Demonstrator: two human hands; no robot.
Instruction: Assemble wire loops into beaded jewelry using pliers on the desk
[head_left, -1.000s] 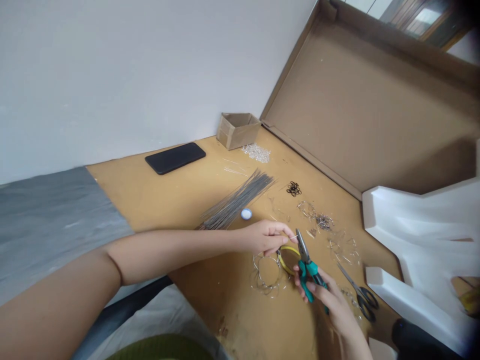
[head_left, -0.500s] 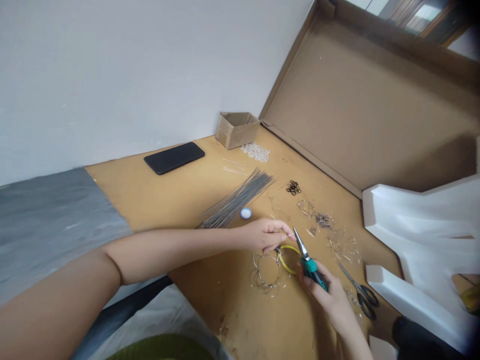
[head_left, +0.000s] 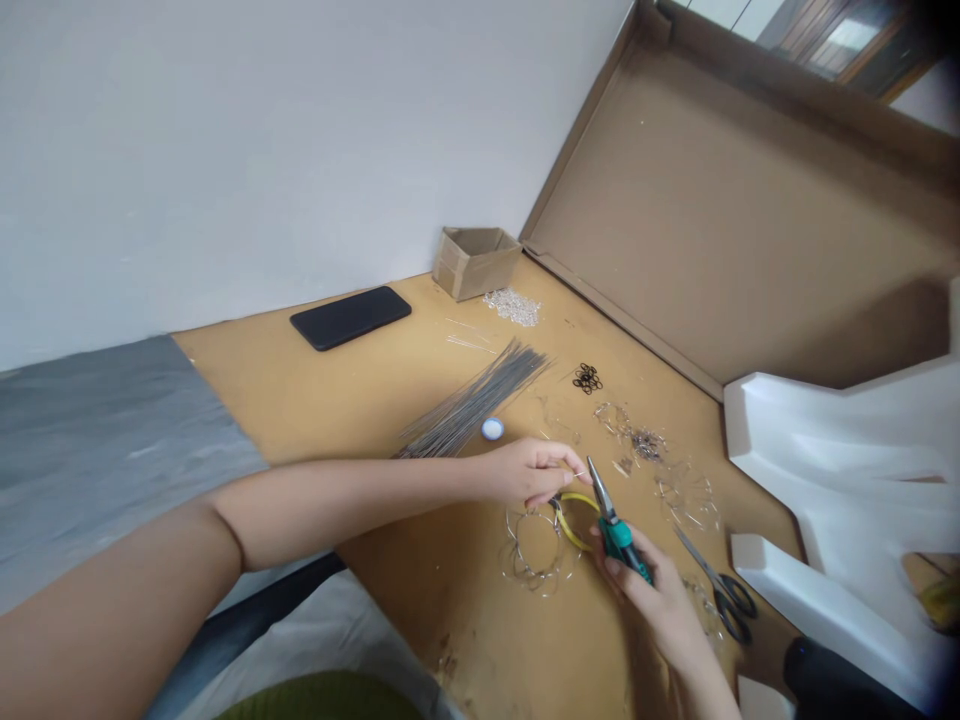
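My left hand (head_left: 536, 470) pinches a short piece of thin wire (head_left: 577, 475) between thumb and fingertips. In my right hand (head_left: 652, 585) are needle-nose pliers (head_left: 615, 530) with green and black handles, their tips pointing up beside the left fingertips. Whether the jaws touch the wire I cannot tell. Below the left hand lies a ring of bent wire pieces (head_left: 534, 570) on the table. Yellow handles of another tool (head_left: 576, 540) show just behind the pliers, partly hidden by my hands.
A bundle of straight grey wires (head_left: 480, 400) lies near a small round blue-and-white disc (head_left: 492, 429). Farther back are a dark phone (head_left: 351, 318), a small cardboard box (head_left: 478, 270) and clear beads (head_left: 514, 306). Black rings (head_left: 587, 378), scissors (head_left: 724, 590) and white foam (head_left: 847, 480) are at right.
Both hands stay almost in place. The pliers have shifted very slightly, with the tips still close to the left fingertips; the rest of the table looks the same.
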